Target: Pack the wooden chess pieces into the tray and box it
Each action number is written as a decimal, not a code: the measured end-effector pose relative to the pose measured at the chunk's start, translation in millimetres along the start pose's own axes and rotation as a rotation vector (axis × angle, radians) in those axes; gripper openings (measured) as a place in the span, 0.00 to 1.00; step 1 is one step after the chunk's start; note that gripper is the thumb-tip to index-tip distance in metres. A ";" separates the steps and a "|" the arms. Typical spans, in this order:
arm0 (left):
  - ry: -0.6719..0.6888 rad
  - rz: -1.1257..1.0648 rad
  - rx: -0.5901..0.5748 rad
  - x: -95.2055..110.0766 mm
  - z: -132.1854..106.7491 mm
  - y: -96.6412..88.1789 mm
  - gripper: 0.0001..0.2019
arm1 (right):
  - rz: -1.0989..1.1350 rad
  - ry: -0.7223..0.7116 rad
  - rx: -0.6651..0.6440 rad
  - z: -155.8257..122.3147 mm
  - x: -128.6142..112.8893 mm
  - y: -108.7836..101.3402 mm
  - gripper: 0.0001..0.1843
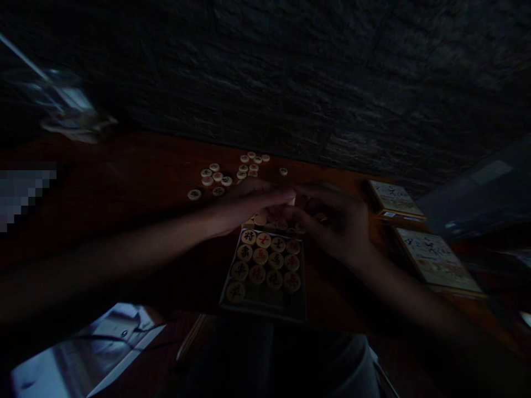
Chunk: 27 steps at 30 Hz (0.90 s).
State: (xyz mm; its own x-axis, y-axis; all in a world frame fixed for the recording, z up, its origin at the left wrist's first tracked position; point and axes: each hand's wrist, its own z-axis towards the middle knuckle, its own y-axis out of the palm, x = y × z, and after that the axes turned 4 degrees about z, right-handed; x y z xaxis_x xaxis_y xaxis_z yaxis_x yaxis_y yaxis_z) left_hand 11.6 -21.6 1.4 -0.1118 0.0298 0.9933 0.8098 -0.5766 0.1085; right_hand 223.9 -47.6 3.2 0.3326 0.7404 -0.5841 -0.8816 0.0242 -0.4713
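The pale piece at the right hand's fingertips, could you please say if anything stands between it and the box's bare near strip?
Yes, low ones: rows of pieces lie flat in the box, between the pale piece in the right hand and the bare strip. Nothing visible rises above them.

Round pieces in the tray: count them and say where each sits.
13 round pieces in the tray: three rows of four from the far side, then one alone at the near left. None in there looks hidden.
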 end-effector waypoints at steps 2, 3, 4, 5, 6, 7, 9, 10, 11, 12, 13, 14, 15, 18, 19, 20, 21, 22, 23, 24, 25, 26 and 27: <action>-0.002 0.001 0.003 -0.4 0.6 -0.1 0.18 | -0.013 -0.002 -0.001 -0.1 -0.4 -0.2 0.17; -0.003 -0.002 0.000 -0.3 0.7 0.0 0.17 | -0.021 0.003 -0.005 -0.1 -0.6 -0.3 0.18; -0.001 -0.006 -0.004 0.0 0.7 0.3 0.17 | -0.028 0.008 -0.009 0.0 -0.8 -0.4 0.19; 0.000 -0.008 -0.010 0.4 0.5 0.5 0.16 | -0.034 0.014 -0.014 0.1 -0.8 -0.4 0.19; 0.000 -0.010 -0.011 1.0 0.2 0.8 0.15 | -0.039 0.017 -0.015 0.2 -0.8 -0.5 0.20; -0.002 -0.013 -0.013 1.4 -0.1 1.0 0.15 | -0.042 0.014 -0.014 0.4 -0.7 -0.4 0.20; -0.007 -0.023 -0.017 1.7 -0.6 1.0 0.15 | -0.039 -0.006 -0.010 0.7 -0.4 -0.2 0.18; -0.015 -0.025 -0.020 1.4 -0.5 0.7 0.15 | -0.037 -0.016 -0.007 0.9 -0.3 -0.1 0.18; -0.023 -0.022 -0.023 0.7 -0.3 0.4 0.15 | -0.035 -0.023 -0.005 1.1 -0.2 0.0 0.18; -0.026 -0.015 -0.025 -0.2 0.2 -0.1 0.15 | -0.033 -0.026 -0.005 1.2 -0.1 0.0 0.18; -0.025 -0.007 -0.029 -1.2 0.9 -0.7 0.16 | -0.031 -0.026 -0.008 1.2 -0.1 0.0 0.18; -0.019 -0.002 -0.035 -2.2 1.7 -1.3 0.17 | -0.030 -0.024 -0.013 1.2 0.0 -0.1 0.18; -0.011 -0.003 -0.040 -3.1 2.5 -1.9 0.17 | -0.029 -0.023 -0.018 1.0 0.0 -0.2 0.19; -0.004 -0.009 -0.046 -3.7 3.9 -3.3 0.15 | -0.031 0.007 -0.022 -0.1 0.3 -1.1 0.20; -0.010 -0.011 -0.046 -3.3 3.9 -3.7 0.15 | -0.031 0.022 -0.022 -0.6 0.5 -1.4 0.21; -0.016 -0.014 -0.046 -2.7 3.6 -4.0 0.14 | -0.030 0.037 -0.023 -1.1 0.6 -1.6 0.21; -0.021 -0.020 -0.052 -2.0 3.2 -4.1 0.14 | -0.024 0.047 -0.027 -1.5 0.8 -1.8 0.21; -0.024 -0.029 -0.061 -1.3 2.8 -3.9 0.14 | -0.017 0.048 -0.031 -1.8 0.8 -1.9 0.20; -0.027 -0.041 -0.067 -0.7 2.4 -3.6 0.14 | -0.011 0.040 -0.030 -1.9 0.8 -1.9 0.20; -0.031 -0.054 -0.069 -0.2 2.0 -2.9 0.13 | -0.011 0.028 -0.024 -1.8 0.6 -1.8 0.20; -0.035 -0.066 -0.069 0.1 1.7 -2.1 0.13 | -0.016 0.015 -0.011 -1.5 0.3 -1.6 0.20; -0.037 -0.077 -0.061 0.2 1.6 -1.1 0.13 | -0.024 0.002 0.001 -0.9 -0.2 -1.4 0.19; -0.037 -0.088 -0.052 0.1 1.6 -0.1 0.12 | -0.032 -0.011 0.010 -0.2 -1.0 -1.3 0.19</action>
State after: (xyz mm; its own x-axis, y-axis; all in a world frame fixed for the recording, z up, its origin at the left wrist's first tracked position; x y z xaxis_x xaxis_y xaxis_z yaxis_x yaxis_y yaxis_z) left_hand 12.4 -20.3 1.6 -0.1593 0.1118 0.9809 0.7668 -0.6118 0.1942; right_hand 224.7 -48.5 4.3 0.3574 0.7462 -0.5617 -0.8738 0.0548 -0.4832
